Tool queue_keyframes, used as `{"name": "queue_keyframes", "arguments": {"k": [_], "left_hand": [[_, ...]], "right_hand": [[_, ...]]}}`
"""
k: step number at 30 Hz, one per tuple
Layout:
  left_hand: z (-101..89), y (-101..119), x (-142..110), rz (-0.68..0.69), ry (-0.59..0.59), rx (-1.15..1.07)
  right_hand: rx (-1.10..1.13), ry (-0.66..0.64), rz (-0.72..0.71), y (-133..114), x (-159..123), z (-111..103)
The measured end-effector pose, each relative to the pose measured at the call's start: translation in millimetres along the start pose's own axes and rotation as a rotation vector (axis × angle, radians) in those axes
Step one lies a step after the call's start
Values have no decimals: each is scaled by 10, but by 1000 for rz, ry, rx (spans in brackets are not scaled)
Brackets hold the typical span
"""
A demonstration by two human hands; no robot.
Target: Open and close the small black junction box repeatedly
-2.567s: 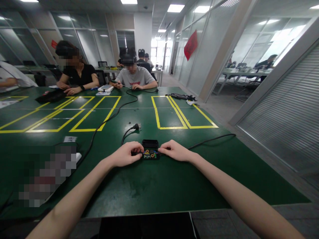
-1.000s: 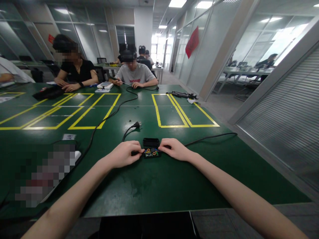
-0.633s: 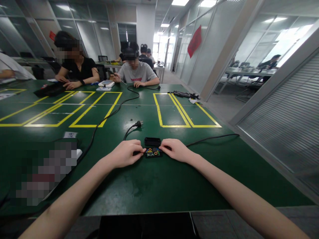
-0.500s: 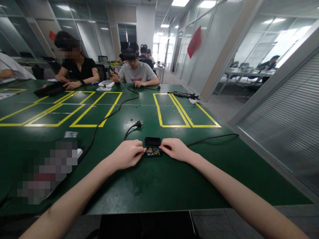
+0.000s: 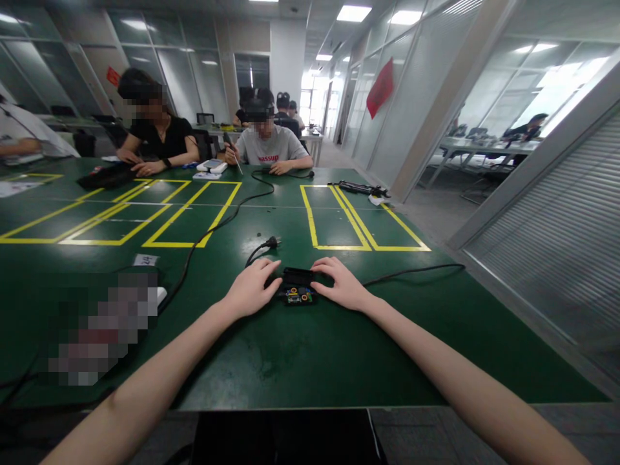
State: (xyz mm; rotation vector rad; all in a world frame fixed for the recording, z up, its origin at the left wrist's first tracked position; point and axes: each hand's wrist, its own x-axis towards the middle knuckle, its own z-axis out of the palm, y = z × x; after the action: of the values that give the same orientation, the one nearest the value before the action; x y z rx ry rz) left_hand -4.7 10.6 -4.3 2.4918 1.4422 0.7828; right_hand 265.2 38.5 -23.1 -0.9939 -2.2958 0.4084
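A small black adapter case lies in two halves on the green table. Its lower half holds a circuit board (image 5: 299,296) with ring-shaped coils and coloured parts. Just behind it is the empty black cover (image 5: 297,276). My left hand (image 5: 253,288) is at the left end of the two halves, thumb and fingers apart, with nothing visible between them. At the other end, my right hand (image 5: 340,282) is also open, its fingertips close to or touching the cover's right edge; contact is unclear. Black cords run out from both sides, partly behind my hands.
A black plug (image 5: 272,243) lies behind my left hand. A blurred long object (image 5: 109,332) and a paper label (image 5: 146,260) are at the left. Yellow tape rectangles (image 5: 341,248) mark the table. A folded black tripod-like item (image 5: 361,188) lies far right. Two people sit across.
Both hands have let go of the board's ends and shifted slightly away from me towards the cover, with fingers spreading apart. The view has tilted a little.
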Motion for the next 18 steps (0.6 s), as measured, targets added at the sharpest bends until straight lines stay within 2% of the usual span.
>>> {"name": "queue_keyframes", "arguments": {"k": [4,10,13,18], "left_hand": [[90,-18,10,-64,-12,-228],[22,-4,42,-235,-26,-694],[-16,33,44,-263,-82,-764],[-15,79,19,-261,-129,-745]], "right_hand": [[188,-31,124,-71,0,-28],[473,-42,197,-170,-2,-23],[526,-5,207,-152,-2,2],[518,-3,186,-126,-9,5]]}}
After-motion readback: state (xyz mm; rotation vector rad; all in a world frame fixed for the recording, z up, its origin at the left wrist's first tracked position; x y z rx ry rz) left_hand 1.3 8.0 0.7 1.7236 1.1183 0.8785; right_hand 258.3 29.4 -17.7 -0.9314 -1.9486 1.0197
